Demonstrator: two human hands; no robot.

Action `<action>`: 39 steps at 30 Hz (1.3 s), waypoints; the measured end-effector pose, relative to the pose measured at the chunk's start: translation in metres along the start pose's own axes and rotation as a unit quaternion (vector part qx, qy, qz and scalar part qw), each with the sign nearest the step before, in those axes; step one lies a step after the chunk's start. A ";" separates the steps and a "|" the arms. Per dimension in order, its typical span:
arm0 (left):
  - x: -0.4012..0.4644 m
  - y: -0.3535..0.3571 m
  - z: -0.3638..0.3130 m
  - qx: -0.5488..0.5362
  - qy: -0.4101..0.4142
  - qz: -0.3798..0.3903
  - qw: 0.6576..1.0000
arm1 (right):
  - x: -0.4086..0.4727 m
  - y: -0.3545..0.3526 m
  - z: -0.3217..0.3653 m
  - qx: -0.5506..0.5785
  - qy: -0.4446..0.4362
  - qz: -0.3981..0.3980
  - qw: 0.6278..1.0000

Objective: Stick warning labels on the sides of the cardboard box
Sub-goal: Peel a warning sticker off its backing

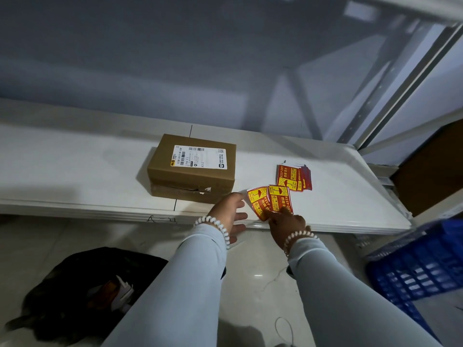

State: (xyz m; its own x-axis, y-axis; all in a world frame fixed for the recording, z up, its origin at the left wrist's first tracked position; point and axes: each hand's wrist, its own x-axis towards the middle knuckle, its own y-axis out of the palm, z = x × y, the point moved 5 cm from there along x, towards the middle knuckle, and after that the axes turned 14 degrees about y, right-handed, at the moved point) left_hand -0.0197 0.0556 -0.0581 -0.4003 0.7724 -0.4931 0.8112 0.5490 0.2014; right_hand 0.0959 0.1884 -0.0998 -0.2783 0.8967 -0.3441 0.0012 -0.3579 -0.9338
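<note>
While the right hand (pixel 288 222) pinches two red-and-yellow "keep dry" paper labels (pixel 269 200), I'd peel one corner with the spread-fingered left hand (pixel 229 212) before touching the brown cardboard box (pixel 191 167).

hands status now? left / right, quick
Left hand: open, fingers spread, holding nothing, beside the cardboard box.
Right hand: fingers on two warning labels; grip cannot be told.

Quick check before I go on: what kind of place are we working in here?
Probably a parcel packing or storeroom area. A sealed cardboard box with a printed shipping label sits on a white shelf board of a metal rack, a stack of KEEP DRY labels lies beside it, and a blue plastic crate stands on the floor.
</note>
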 end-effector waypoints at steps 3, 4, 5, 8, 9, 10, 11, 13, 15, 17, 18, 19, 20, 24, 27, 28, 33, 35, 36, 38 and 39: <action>0.001 0.002 -0.001 -0.006 0.003 -0.002 1.000 | -0.002 -0.004 0.002 -0.004 0.027 0.001 1.000; 0.001 0.003 -0.001 -0.007 0.005 -0.002 1.000 | -0.002 -0.005 0.005 -0.014 0.030 -0.002 0.999; 0.001 0.004 -0.002 -0.007 0.008 -0.001 1.000 | -0.003 -0.007 0.007 -0.025 0.030 -0.004 0.999; 0.001 0.006 -0.003 -0.006 0.018 -0.003 1.000 | -0.007 -0.009 0.009 -0.026 0.035 -0.008 0.999; 0.001 0.006 -0.003 -0.007 0.019 -0.005 1.000 | -0.008 -0.010 0.009 -0.024 0.034 -0.012 0.999; 0.002 0.005 -0.003 -0.007 0.019 -0.006 1.000 | -0.010 -0.011 0.010 -0.023 0.032 -0.016 0.999; 0.003 0.005 -0.003 -0.007 0.019 -0.006 1.000 | -0.010 -0.012 0.011 -0.025 0.032 -0.018 0.999; 0.004 0.005 -0.003 -0.009 0.018 -0.005 1.000 | -0.011 -0.014 0.012 -0.034 0.030 -0.022 0.999; 0.003 0.004 -0.003 -0.010 0.014 -0.004 1.000 | -0.013 -0.014 0.013 -0.047 0.019 -0.041 0.998; 0.003 0.005 -0.002 -0.008 0.010 -0.002 1.000 | -0.016 -0.016 0.012 -0.055 0.015 -0.068 0.996; 0.003 0.005 -0.002 -0.007 0.008 -0.002 1.000 | -0.017 -0.018 0.011 -0.056 0.015 -0.081 0.995; 0.003 0.004 -0.002 -0.006 0.006 -0.003 1.000 | -0.017 -0.019 0.011 -0.055 0.015 -0.088 0.994; 0.004 0.005 -0.002 -0.006 0.005 -0.003 1.000 | -0.017 -0.020 0.010 -0.050 0.016 -0.092 0.994; 0.006 0.004 -0.001 -0.009 0.003 -0.004 1.000 | -0.012 -0.023 0.006 -0.011 0.033 -0.108 0.994; 0.009 0.003 0.002 -0.008 -0.001 -0.009 1.000 | -0.014 -0.039 0.001 0.043 0.056 -0.176 0.982; 0.010 0.003 0.003 -0.006 -0.001 -0.009 1.000 | -0.016 -0.047 -0.001 0.069 0.069 -0.210 0.973; 0.009 0.003 0.001 -0.004 0.000 0.000 1.000 | -0.023 -0.075 -0.014 0.265 0.194 -0.275 0.904; 0.007 0.001 0.000 -0.004 -0.002 -0.002 1.000 | -0.022 -0.077 -0.022 0.322 0.247 -0.263 0.875; 0.006 -0.002 -0.001 -0.005 -0.002 -0.005 1.000 | -0.023 -0.077 -0.026 0.344 0.260 -0.261 0.864; 0.004 -0.005 -0.003 -0.008 -0.002 -0.009 1.000 | -0.024 -0.075 -0.031 0.407 0.261 -0.262 0.835; 0.003 -0.006 -0.005 -0.009 -0.002 -0.009 1.000 | -0.025 -0.074 -0.032 0.453 0.251 -0.258 0.816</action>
State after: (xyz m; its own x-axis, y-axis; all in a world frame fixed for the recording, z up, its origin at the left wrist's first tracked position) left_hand -0.0277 0.0557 -0.0568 -0.4129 0.7609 -0.5006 0.7957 0.5688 0.2082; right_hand 0.1337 0.2006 -0.0249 0.4103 0.9014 -0.1381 -0.7659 0.2584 -0.5887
